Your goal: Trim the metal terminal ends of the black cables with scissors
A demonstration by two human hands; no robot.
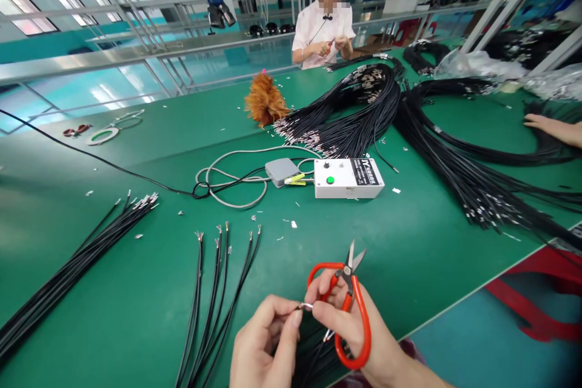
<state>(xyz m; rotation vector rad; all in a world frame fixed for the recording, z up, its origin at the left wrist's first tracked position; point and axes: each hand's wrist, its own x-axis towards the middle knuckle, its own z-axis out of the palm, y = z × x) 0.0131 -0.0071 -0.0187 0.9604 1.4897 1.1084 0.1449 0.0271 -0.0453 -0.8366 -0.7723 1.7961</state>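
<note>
My left hand (268, 339) pinches a black cable near its end, where a short silvery stripped tip (306, 305) sticks out. The fingers of my right hand (341, 309) are at that tip, thumb and finger touching it. Looped over the same hand hang red-handled scissors (359, 321), their blades parted and pointing away from me. More black cables lie below and between my hands, partly hidden. Left of my left hand, several black cables (218, 297) lie with their copper wire ends splayed.
A bundle of black cables (77, 273) lies at the left. Ahead stand a white box with a green button (349, 179) and a grey box (282, 171). Large cable bundles (364, 103) and an orange duster (266, 102) lie beyond. A co-worker (325, 30) sits opposite; another person's hand (552, 127) is at right.
</note>
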